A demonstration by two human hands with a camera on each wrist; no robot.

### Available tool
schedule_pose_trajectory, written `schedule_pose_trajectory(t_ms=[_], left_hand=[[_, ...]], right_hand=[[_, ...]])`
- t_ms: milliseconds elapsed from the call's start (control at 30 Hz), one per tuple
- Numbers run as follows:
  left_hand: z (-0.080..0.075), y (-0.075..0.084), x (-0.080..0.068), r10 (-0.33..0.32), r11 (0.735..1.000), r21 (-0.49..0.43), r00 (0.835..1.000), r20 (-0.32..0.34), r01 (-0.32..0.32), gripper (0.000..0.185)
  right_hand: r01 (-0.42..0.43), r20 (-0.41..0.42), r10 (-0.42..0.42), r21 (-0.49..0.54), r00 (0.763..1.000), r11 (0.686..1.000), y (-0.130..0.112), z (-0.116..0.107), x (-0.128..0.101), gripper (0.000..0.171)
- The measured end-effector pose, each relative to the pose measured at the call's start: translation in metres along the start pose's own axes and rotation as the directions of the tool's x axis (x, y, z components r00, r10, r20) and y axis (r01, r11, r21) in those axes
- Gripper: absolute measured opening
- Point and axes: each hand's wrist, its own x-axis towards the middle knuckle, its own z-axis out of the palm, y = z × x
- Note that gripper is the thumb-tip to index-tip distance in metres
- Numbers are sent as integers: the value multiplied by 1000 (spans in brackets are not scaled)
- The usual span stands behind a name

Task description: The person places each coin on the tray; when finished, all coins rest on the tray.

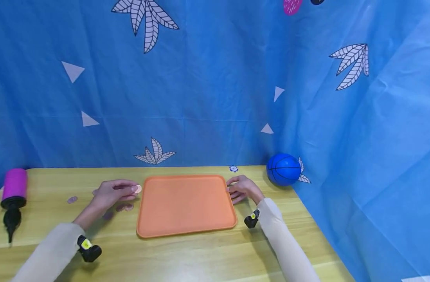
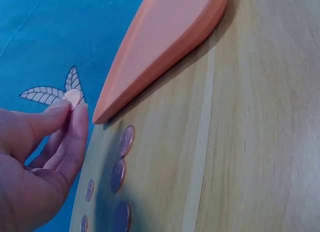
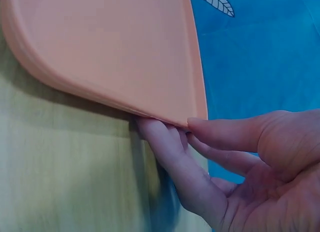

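Observation:
My left hand [image 1: 113, 192] pinches a copper-coloured coin [image 2: 73, 98] between thumb and fingertips, just left of the orange tray [image 1: 186, 205]. In the head view, that coin [image 1: 138, 188] is close to the tray's left rim. Several more coins [image 2: 118, 175] lie flat on the table below this hand, one of them a coin [image 1: 72, 199] farther left. At the tray's right rim is my right hand [image 1: 244, 188]. The right wrist view shows its thumb at the rim of the tray [image 3: 115, 57] and its fingers beneath, gripping the edge. Nothing lies in the tray.
A blue-and-white poker chip [image 1: 233, 168] lies at the back edge of the wooden table [image 1: 200, 258]. The blue ball [image 1: 283, 169] sits at the back right corner. At the far left is a pink and black hand pump [image 1: 15, 190]. A blue curtain [image 1: 215, 86] hangs behind.

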Motion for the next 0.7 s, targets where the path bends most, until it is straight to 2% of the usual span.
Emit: schedule_pose_trajectory(t_ms=[133,300,467,600,700], left_hand=[[10,-2,6,27,999,42,998,-53,-25,42],[26,2,18,36,991,133,989,-142,-17,37],[38,7,30,50,990,140,986,-162,-27,32],[50,7,35,102,976,207,982,-161,-68,26],[60,11,37,133,965,245,981,-144,-95,22]], right_hand=[[6,28,-6,-23,1000,1000,0,-1,2,32],[-9,-2,9,-57,1000,998,-3,-3,2,27],[-15,-6,14,-127,1000,992,-10,1,3,24],[-32,-14,30,-177,999,984,-13,5,6,24],[-43,-30,38,-177,999,983,-13,6,7,25]])
